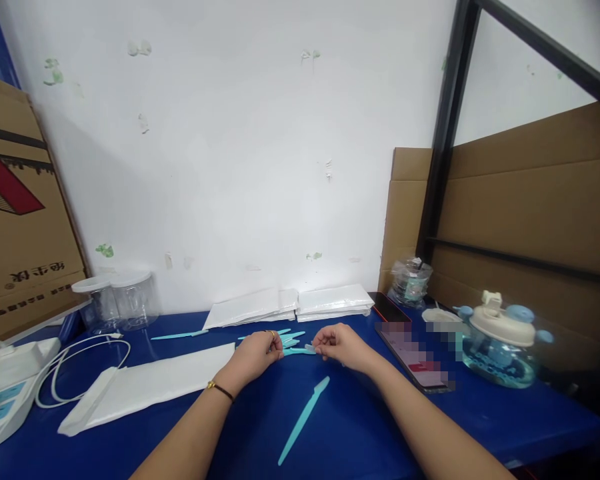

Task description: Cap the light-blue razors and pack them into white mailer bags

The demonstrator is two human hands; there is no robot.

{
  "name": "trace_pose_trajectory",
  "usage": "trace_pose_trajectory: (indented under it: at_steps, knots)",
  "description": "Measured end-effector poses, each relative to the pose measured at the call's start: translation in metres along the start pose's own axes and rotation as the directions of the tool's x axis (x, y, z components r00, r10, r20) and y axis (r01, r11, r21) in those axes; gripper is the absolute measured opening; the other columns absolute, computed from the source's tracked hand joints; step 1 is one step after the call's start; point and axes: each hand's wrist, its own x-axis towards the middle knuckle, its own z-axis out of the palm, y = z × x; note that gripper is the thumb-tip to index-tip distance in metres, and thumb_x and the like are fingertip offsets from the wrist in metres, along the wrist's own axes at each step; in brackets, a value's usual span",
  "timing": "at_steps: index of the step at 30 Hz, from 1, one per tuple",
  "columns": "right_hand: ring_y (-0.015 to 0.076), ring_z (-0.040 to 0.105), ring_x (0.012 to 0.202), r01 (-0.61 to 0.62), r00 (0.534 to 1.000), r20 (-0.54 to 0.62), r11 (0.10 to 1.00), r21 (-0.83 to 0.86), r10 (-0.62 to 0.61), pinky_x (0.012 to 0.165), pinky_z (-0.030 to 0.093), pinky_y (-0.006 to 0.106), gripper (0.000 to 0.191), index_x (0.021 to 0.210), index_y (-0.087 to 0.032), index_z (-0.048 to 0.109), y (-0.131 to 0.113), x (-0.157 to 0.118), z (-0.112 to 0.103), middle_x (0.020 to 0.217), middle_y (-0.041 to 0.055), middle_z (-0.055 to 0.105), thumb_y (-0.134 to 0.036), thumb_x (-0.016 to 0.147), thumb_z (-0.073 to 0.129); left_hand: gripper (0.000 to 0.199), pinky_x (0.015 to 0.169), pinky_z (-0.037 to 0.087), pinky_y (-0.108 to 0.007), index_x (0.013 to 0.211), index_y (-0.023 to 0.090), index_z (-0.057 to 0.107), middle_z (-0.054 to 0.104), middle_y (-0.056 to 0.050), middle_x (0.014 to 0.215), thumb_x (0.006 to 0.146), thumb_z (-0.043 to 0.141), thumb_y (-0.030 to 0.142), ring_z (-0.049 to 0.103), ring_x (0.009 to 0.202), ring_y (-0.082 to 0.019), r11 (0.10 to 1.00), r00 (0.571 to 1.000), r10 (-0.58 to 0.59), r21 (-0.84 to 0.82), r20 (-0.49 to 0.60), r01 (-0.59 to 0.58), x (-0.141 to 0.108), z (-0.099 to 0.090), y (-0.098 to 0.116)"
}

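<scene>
Between my two hands a teal plastic razor-like stick (300,351) lies sideways. My left hand (257,357) is closed on its left end. At its other end my right hand (343,348) pinches a small clear piece, perhaps a cap. Several more teal sticks (291,337) lie fanned out just behind my left hand. One teal stick (304,421) rests diagonally on the blue table nearer to me, and another (180,335) lies at the back left. A long white sleeve or pouch (155,387) is left of my left hand.
White flat packets (335,302) lie along the wall. Clear jars (133,300), a white cable and a power strip (15,400) stand left. On the right are a phone (405,353), a wrapped roll (411,283) and a bottle (503,340) on the blue table (370,433).
</scene>
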Motion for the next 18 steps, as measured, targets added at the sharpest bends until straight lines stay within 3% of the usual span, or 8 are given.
trace_pose_trajectory:
  at_steps: [12,15,18]
  knots:
    - [0.0131,0.059,0.054,0.026,0.998,0.063,0.999,-0.048,-0.023,0.052,0.044,0.021,0.011,0.074,-0.016,0.069,-0.014,-0.004,0.010,0.059,0.0006,0.063,-0.020,0.069,0.061,0.013,0.054,0.032,-0.021,0.080,0.020,0.061,0.062,0.001,0.072,0.076,0.054,0.031,0.055,0.067,-0.014,0.996,0.996,0.062,-0.064,0.056,-0.059,0.003,0.014,0.008]
    - [0.0147,0.060,0.056,0.022,0.999,0.040,0.998,-0.063,-0.020,0.053,0.045,0.023,0.015,0.079,-0.016,0.070,-0.009,-0.006,-0.005,0.063,0.0020,0.066,-0.025,0.070,0.062,0.020,0.056,0.035,-0.021,0.084,0.021,0.062,0.062,0.001,0.074,0.076,0.056,0.038,0.056,0.068,-0.015,0.993,0.993,0.062,-0.106,0.098,-0.051,0.003,0.016,0.007]
    - [0.0162,0.061,0.062,-0.005,0.998,-0.060,0.994,-0.105,-0.001,0.057,0.046,0.025,0.019,0.081,-0.015,0.071,0.000,-0.012,-0.034,0.069,0.0042,0.069,-0.030,0.071,0.062,0.023,0.063,0.037,-0.023,0.092,0.023,0.062,0.063,-0.001,0.088,0.074,0.058,0.038,0.057,0.078,-0.017,0.999,1.000,0.025,-0.021,-0.012,-0.026,0.003,0.013,0.001]
